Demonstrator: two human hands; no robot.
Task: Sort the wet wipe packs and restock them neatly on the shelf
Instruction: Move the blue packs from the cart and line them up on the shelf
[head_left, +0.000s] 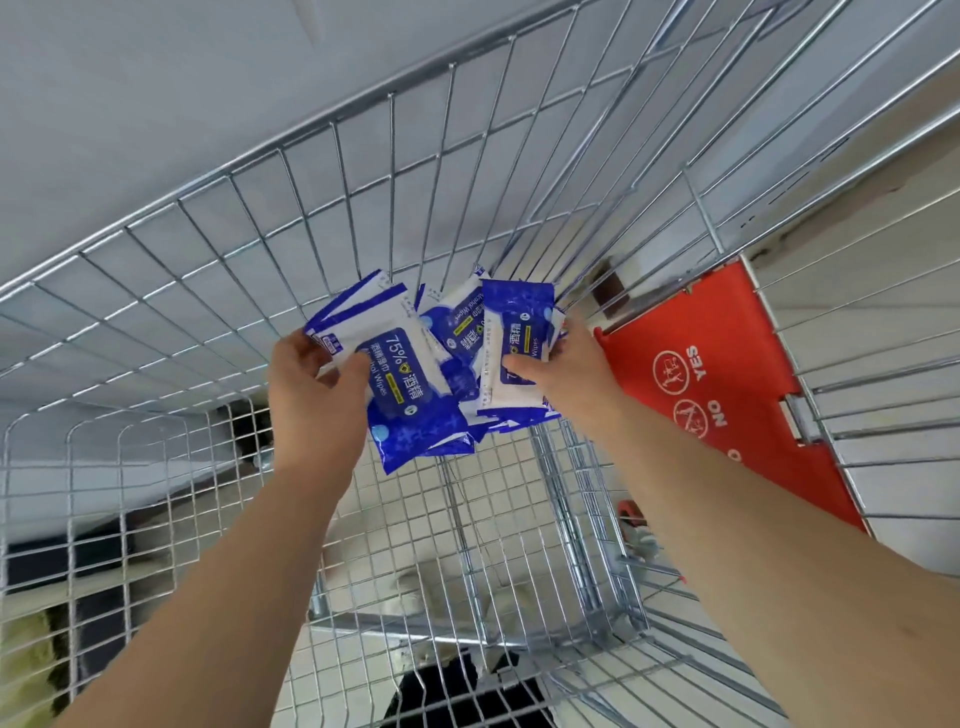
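Both bare forearms reach down into a silver wire-mesh shopping cart (156, 291). The left hand (311, 384) pinches a flat blue-and-white plastic wet wipe pack (387, 338) between thumb and curled fingers, its printed face (marked 75%) turned up. The right hand (566, 371) grips a second blue-and-white pack (514, 332) near its lower edge, thumb on the front. Between and under the two held packs, a loose heap of like packs (423, 431) lies overlapping inside the basket. A red plastic seat flap (727, 358) printed with YES and NO signs sits just right of the right hand.
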